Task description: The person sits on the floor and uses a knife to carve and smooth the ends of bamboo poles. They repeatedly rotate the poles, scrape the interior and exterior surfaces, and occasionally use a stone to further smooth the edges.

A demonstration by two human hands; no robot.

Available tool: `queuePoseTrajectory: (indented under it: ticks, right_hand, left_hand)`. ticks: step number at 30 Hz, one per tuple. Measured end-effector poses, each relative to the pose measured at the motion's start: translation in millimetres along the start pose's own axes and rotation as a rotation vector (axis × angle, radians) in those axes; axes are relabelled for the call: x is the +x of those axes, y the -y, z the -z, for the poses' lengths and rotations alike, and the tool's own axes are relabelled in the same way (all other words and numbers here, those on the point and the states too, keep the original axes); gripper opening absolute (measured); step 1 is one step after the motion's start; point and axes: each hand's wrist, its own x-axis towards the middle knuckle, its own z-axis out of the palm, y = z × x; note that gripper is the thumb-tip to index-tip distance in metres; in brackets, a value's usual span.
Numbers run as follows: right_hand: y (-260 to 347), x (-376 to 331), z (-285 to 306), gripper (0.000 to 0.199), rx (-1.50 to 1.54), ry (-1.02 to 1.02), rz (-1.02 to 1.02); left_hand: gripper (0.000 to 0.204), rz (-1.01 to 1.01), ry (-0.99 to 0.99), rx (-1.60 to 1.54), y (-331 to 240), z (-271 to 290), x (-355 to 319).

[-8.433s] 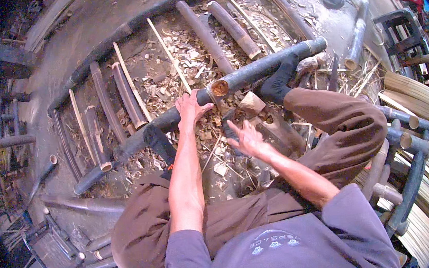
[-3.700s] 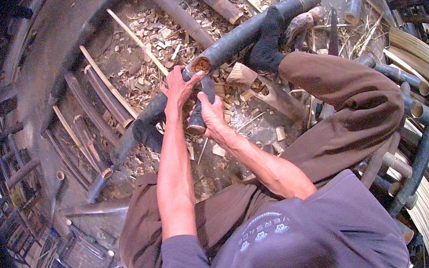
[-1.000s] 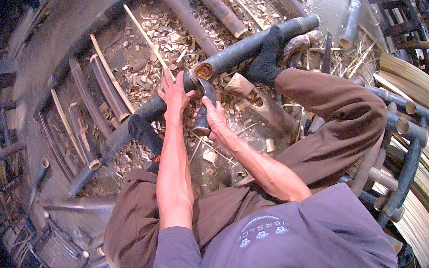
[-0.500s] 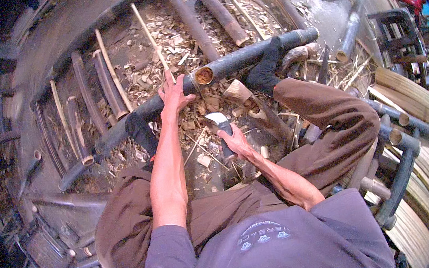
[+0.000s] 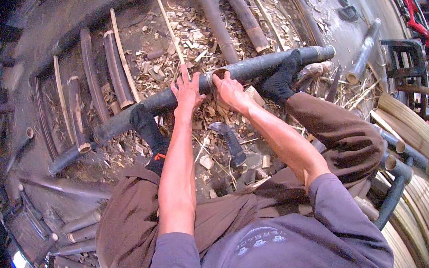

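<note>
A long dark bamboo pole [image 5: 264, 63] lies across in front of me. My left hand [image 5: 188, 94] rests on it with fingers spread, one fingertip beside the end of a thin pale stick [image 5: 167, 22]. Close to its right, my right hand [image 5: 231, 92] is at the round hole [image 5: 220, 72] in the pole. Its fingers are bent and close together at the rim; whatever they may pinch is hidden. On the ground below the hands lies a knife [image 5: 233, 145] with a curved blade and a dark handle.
Several bamboo pieces and sticks lie beyond the pole among wood chips [image 5: 153, 62]. My dark-socked feet [image 5: 281, 81] are against the pole. Flat bamboo strips [image 5: 428, 149] and dark tubes lie at the right; a dark chair [image 5: 404, 59] stands at far right.
My right hand has let go of the knife, which now lies on the ground, and has moved up to the hole in the pole. My left hand stays on the pole.
</note>
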Motion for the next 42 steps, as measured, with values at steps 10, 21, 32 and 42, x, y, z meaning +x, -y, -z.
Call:
queuePoseTrajectory:
  ticks: [10,21,32,42]
  right_hand:
    - [-29.6,22.6,-1.7,0.036,0.060,0.055,0.234]
    - [-34.0,-21.6,104.7,0.030,0.055,0.496,0.505]
    - [-18.9,19.6,13.6,0.043,-0.051,0.183,0.115]
    - [-8.0,23.0,119.3,0.024,-0.017,0.761,0.416]
  left_hand:
    - [0.084,0.038,0.005,-0.009,-13.9,14.1,-4.9]
    - [0.082,0.041,-0.059,-0.038,-16.1,16.2,-8.8]
    - [0.090,0.048,-0.038,-0.007,-17.9,14.2,-7.3]
    - [0.080,0.062,-0.043,-0.058,-17.1,17.3,-8.4]
